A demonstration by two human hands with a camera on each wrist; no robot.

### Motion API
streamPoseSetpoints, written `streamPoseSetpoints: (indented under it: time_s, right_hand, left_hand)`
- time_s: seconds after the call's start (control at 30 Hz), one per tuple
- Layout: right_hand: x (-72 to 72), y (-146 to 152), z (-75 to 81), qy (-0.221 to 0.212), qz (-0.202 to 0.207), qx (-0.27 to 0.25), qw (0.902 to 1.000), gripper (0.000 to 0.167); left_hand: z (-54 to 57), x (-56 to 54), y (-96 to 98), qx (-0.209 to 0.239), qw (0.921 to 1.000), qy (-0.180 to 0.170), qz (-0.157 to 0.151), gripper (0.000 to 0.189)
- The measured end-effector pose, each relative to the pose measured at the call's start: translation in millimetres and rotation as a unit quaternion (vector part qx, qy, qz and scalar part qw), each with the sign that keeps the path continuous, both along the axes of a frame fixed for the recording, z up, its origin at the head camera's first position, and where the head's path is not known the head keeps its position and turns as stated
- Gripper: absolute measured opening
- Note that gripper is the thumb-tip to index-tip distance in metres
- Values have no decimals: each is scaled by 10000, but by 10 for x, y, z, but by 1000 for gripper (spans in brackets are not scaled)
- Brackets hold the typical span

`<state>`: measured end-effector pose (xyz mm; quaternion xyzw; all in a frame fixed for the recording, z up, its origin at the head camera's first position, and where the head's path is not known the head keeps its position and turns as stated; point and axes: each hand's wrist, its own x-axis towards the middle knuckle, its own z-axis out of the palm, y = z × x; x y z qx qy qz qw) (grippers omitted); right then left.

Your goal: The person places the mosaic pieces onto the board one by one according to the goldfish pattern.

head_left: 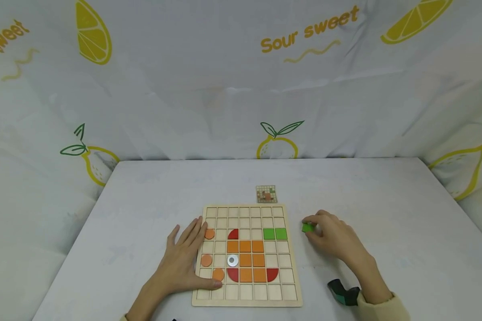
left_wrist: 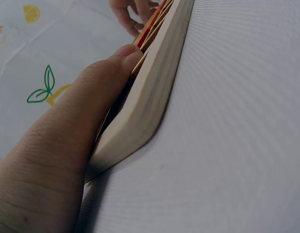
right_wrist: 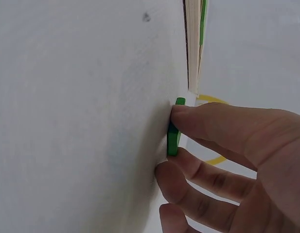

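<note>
My left hand (head_left: 180, 266) rests on the left edge of a square wooden grid board (head_left: 246, 292), fingers stretched along its side. Its thumb lies over the lower left cells and touches an orange disc (head_left: 218, 274) or lies just beside it. To the right of the board, my right hand (head_left: 339, 237) pinches a small green tile (right_wrist: 173, 133) between thumb and fingers, at the table surface. On the board sit two green squares (head_left: 275, 234), several orange squares (head_left: 245, 260), three red quarter-round pieces (head_left: 272, 275), other orange discs (head_left: 206, 260) and a white ring (head_left: 232, 260) with a grey centre.
A small picture card (head_left: 267, 194) with a grid pattern lies behind the board. Near my right forearm is a black and green curved object (head_left: 343, 293). The white table (head_left: 152, 191) is backed by a lemon-print cloth (head_left: 184, 111).
</note>
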<state>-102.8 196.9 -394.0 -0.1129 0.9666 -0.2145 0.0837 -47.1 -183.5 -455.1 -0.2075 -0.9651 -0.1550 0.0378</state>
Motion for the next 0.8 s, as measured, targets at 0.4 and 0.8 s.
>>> streamPoseSetpoints:
  time_s: [0.4, 0.8]
  right_hand:
    - [10, -7, -6, 107, 27, -27, 9999, 29]
    - [-11, -60, 47, 402, 101, -2, 9991, 27]
  left_hand:
    - [21, 2, 0, 81, 9999, -65, -9, 142]
    - [13, 0, -4, 41, 10000, 46, -30, 141]
